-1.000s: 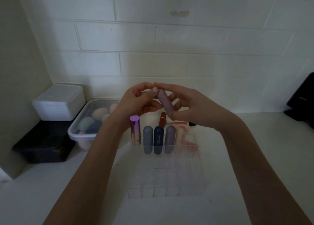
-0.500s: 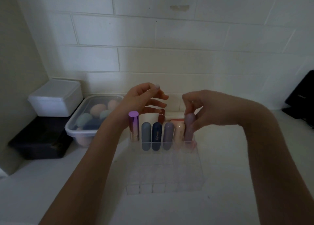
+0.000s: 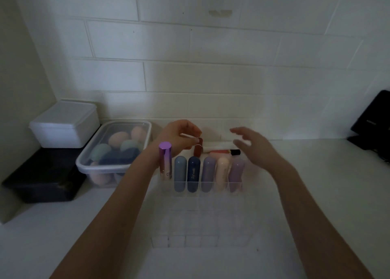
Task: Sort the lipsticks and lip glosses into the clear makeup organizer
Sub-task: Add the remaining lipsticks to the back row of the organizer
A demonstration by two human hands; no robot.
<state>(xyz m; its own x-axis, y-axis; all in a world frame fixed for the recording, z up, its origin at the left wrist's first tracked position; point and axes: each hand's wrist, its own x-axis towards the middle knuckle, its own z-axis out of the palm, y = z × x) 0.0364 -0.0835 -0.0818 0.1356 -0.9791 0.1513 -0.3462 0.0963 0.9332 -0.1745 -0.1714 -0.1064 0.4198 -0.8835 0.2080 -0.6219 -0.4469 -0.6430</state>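
Note:
The clear makeup organizer (image 3: 202,234) sits on the counter in front of me. Its back row holds a metallic purple tube (image 3: 165,162), then grey-blue (image 3: 180,174), navy (image 3: 193,174), lilac (image 3: 208,174), peach (image 3: 222,173) and lavender (image 3: 236,173) lipsticks, all upright. Behind it stands a red lipstick (image 3: 198,153); my left hand (image 3: 179,137) pinches its top with thumb and forefinger. My right hand (image 3: 251,147), blurred, hovers with fingers spread above the lavender lipstick, holding nothing. A white tube (image 3: 219,145) and a pink lip gloss (image 3: 223,152) with a black cap lie behind the organizer.
A lidded clear tub (image 3: 114,152) of makeup sponges stands left of the organizer. Further left, a white box (image 3: 65,124) rests on a black box (image 3: 42,181). The tiled wall is close behind. A black object (image 3: 373,126) sits at the far right.
My right hand set the lavender lipstick into the back row's right end, let go and lifted away open. My left hand dropped onto the red lipstick behind the organizer.

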